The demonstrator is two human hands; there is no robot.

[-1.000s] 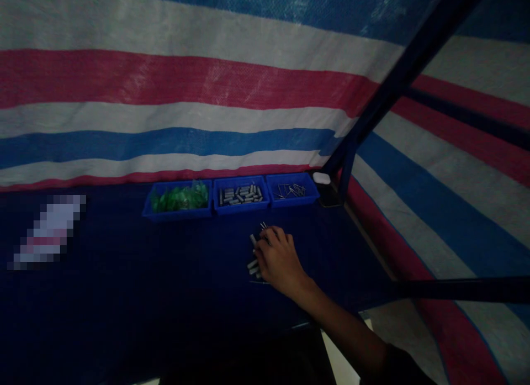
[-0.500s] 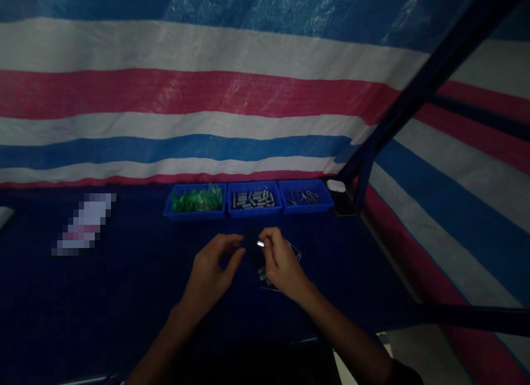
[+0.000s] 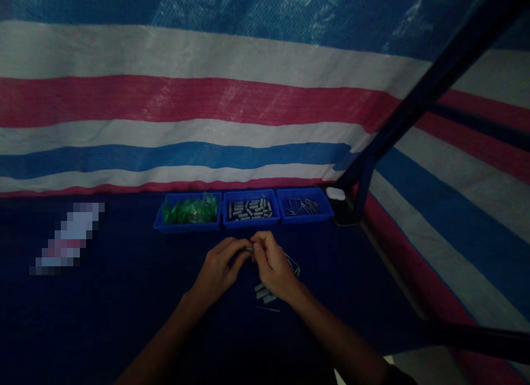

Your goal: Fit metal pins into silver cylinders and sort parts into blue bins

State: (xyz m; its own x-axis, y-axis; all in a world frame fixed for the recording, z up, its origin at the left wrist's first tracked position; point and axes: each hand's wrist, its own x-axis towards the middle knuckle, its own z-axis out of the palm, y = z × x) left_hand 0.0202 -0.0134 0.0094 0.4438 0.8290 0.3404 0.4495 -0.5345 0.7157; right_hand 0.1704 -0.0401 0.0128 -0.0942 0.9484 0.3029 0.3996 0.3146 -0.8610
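My left hand (image 3: 218, 268) and my right hand (image 3: 274, 266) meet over the table, fingertips together. Pinched between them is a small grey metal cylinder (image 3: 249, 249), mostly covered by the fingers. Below my right hand, several similar metal cylinders (image 3: 264, 293) lie on the dark blue table, with one thin metal pin (image 3: 268, 309) nearer to me. Some bent metal rods (image 3: 295, 265) stick out beyond my right wrist, partly hidden by it.
Three blue trays line the back: one with green plastic packets (image 3: 190, 210), one with metal cylinders (image 3: 250, 209), one with thin metal rods (image 3: 304, 206). A white case (image 3: 335, 194) and a dark phone-like slab (image 3: 346, 212) sit right of them. A metal frame (image 3: 397, 128) rises at right.
My left hand has moved right and closed its fingertips at the metal cylinder in my right hand. My right hand has shifted slightly left. The view has tilted slightly up.
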